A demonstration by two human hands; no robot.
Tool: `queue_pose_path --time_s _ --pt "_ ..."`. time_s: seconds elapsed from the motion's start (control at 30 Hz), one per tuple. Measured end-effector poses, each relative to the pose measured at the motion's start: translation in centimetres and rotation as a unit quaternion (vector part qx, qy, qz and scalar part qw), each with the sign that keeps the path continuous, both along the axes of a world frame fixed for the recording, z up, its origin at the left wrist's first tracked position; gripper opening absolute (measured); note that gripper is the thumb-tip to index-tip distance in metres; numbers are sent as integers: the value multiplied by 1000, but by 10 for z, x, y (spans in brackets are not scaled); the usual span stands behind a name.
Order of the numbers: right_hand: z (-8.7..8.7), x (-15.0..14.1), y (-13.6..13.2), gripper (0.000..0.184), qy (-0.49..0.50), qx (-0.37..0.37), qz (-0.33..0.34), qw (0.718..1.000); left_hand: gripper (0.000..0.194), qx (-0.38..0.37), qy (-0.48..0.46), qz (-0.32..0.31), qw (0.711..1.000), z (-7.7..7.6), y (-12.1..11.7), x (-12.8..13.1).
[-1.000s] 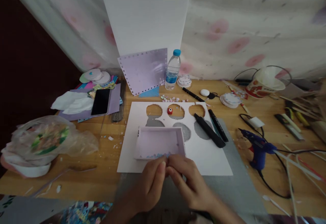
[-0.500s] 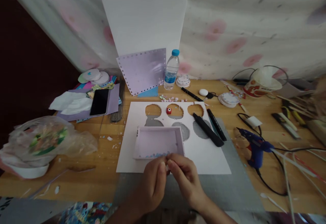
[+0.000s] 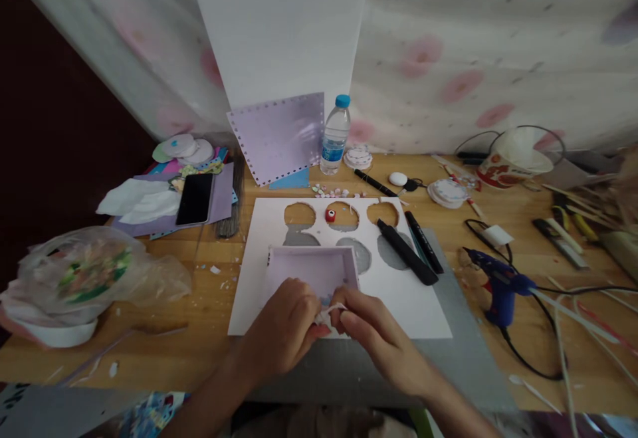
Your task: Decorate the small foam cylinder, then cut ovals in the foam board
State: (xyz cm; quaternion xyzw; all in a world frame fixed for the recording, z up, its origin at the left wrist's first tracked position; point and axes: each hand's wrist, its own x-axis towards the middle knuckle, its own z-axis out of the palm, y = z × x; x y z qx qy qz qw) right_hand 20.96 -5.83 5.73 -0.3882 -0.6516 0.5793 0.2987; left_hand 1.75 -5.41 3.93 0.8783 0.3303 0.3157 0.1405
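Observation:
In the middle of the view, my left hand (image 3: 279, 328) and my right hand (image 3: 376, 335) meet over the front of a shallow lilac tray (image 3: 312, 265). The fingers of both are closed on a small, pale pinkish-white strip (image 3: 325, 316), whose kind is too blurred to tell. Behind my fingers, the tray's front side is partly hidden, along with most of the small bluish bits in it. Beneath the tray lies a white sheet (image 3: 413, 308) with several round holes cut out. A small red punch (image 3: 330, 215) rests at one of the upper holes.
Right of the tray lie a black cutter (image 3: 406, 252) and a black marker (image 3: 425, 244). Further right is a blue glue gun (image 3: 501, 288) with cords. A water bottle (image 3: 335, 137) stands behind. Left are a phone (image 3: 195, 199) and a plastic-bagged bowl (image 3: 90, 285).
My hands have moved slightly apart and forward over the tray's front edge. More of the pale strip now shows between them. The things on the table have stayed put.

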Motion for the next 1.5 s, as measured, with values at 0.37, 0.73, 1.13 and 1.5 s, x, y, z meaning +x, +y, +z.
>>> queue_pose_path --time_s 0.37,0.73,1.13,1.5 --pt "19 3 24 20 -182 174 182 951 29 45 63 -44 996 9 9 -9" --pt "12 8 31 14 -155 233 152 948 35 16 55 -46 997 9 18 -6" --pt "8 5 31 18 -100 212 142 962 29 -2 83 -63 995 8 16 -2" --pt "-6 -14 21 20 -50 226 -25 972 14 -19 -6 -1 1000 -9 11 11"
